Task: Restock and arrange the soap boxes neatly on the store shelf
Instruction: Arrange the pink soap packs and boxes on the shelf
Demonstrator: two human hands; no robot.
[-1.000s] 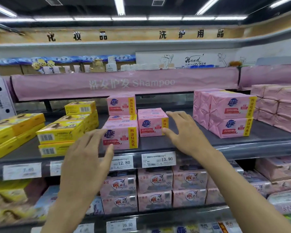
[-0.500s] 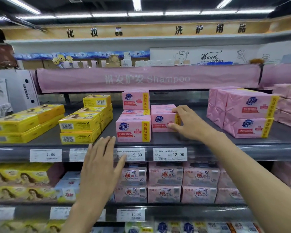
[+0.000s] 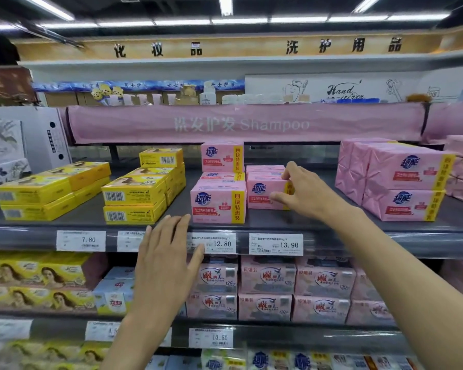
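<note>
Head view: since half a second before, right hand (image 3: 302, 193) had tightened, thumb and fingers pinching pink soap box (image 3: 263, 194) just above 13.90 price tag (image 3: 275, 244). Box lay long axis side to side, printed face forward; blue logo, yellow end strip. Left hand (image 3: 166, 260), left of tag, had risen, fingers straight, together.

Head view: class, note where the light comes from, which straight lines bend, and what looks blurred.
Head view: ceiling strip lights give bright, even light; the top sign band bows from wide-angle distortion; the lower yellow packs are smeared; the right hand pinching the pink soap box and the 13.90 price tag read sharp.
</note>
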